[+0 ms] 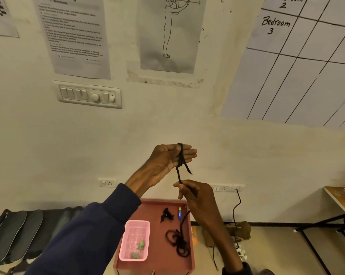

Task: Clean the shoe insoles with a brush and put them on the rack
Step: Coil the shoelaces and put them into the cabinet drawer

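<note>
My left hand (170,158) is raised palm-up with straight fingers, and a black string (181,159) is wound round those fingers. My right hand (195,197) pinches the same string just below, and the rest trails down to a loose tangle (177,240) on the red table (157,261). Several dark insoles (10,233) stand side by side on the rack (0,219) at the lower left. No brush can be made out.
On the red table are a pink basket (135,240) with small green items, a black clip (166,215) and a blue-yellow lighter (179,213). A cable (236,207) hangs from a wall socket. A wooden desk (340,201) stands at right.
</note>
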Demonstrator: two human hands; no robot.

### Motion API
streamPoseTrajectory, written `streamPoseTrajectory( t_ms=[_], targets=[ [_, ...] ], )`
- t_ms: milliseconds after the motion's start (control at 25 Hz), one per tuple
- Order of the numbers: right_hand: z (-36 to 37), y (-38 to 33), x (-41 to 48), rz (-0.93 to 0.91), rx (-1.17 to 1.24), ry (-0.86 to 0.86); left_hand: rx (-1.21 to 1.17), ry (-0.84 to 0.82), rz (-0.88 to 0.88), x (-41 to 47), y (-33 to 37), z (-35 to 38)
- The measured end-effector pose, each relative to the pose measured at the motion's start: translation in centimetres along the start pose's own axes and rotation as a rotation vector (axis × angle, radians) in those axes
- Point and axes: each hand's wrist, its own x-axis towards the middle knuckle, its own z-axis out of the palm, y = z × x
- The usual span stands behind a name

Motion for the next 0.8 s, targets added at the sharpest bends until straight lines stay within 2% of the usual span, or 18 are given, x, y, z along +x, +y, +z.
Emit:
streamPoseTrajectory(
  t_ms=[120,240,360,480,640,800],
  targets=[
    [-2.5,-1.3,1.7,-0.188,-0.315,0.059,0.232,0.062,-0.088,-0.2,-0.2,0.4],
    [-4.8,-1.7,5.1,-0.37,-0.537,0.139,0.219,0.0,-0.2,-0.7,-0.6,0.8],
    [-5.7,-0.9,7.4,-0.318,-0.323,0.175,0.12,-0.155,-0.262,-1.7,-0.3,0.9],
    [-5.1,0.8,7.3,-0.167,-0.058,0.085,-0.05,-0.271,-0.198,-2.3,0.2,0.7],
    [-1.6,2.5,2.9,0.027,0.118,-0.011,-0.186,-0.159,-0.047,-1.7,-0.1,0.2],
    [0.7,1.8,-0.5,0.018,0.028,-0.06,-0.123,-0.028,0.056,-0.2,-1.0,-1.2]
  ],
)
